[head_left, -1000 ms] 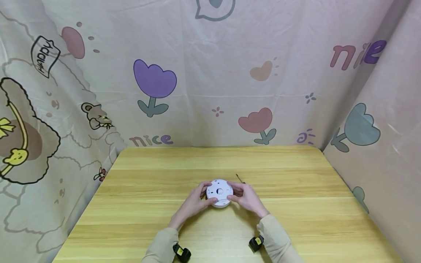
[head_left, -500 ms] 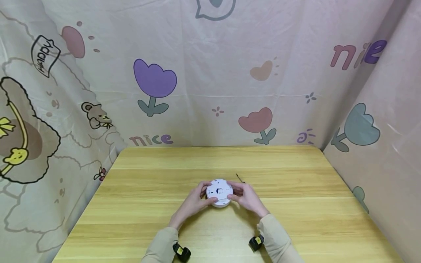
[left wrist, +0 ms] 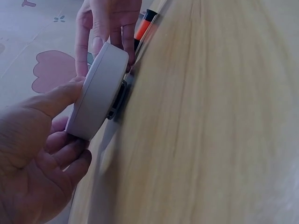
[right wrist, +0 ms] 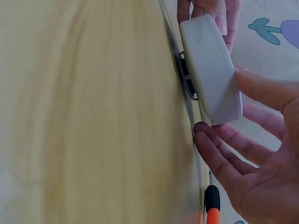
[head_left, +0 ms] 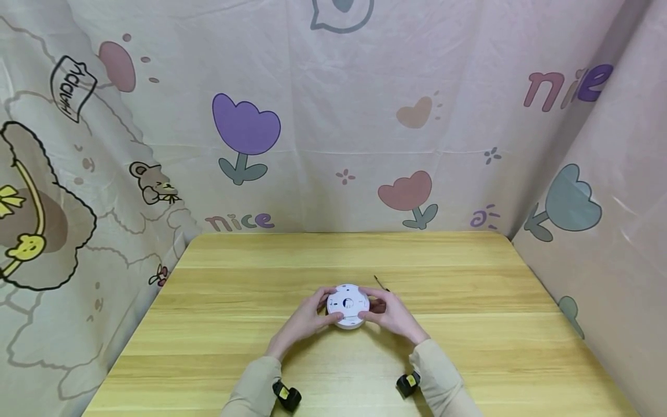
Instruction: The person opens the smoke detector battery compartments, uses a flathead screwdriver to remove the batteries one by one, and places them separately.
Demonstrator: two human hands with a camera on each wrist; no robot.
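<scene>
Both hands hold a white round device that looks like a smoke detector (head_left: 350, 313), its flat slotted back with a central hole facing up in the head view. On the left rim, my left hand (head_left: 304, 321) grips it with the thumb on top and the fingers below. From the right side, my right hand (head_left: 394, 316) grips it likewise. Seen edge-on in the left wrist view, the smoke detector (left wrist: 100, 91) is tilted, and a dark slotted part (left wrist: 118, 100) sticks out from its underside, close above the table. The fingers partly cover its rim.
A screwdriver (head_left: 381, 283) lies just beyond the right hand, mostly hidden in the head view; its orange and black handle (right wrist: 212, 205) shows in the right wrist view. The wooden table (head_left: 234, 278) ends at a patterned cloth (head_left: 333, 116) behind.
Very little differs. Both hands keep hold of the smoke detector in the same place, and the right thumb has shifted slightly along its edge.
</scene>
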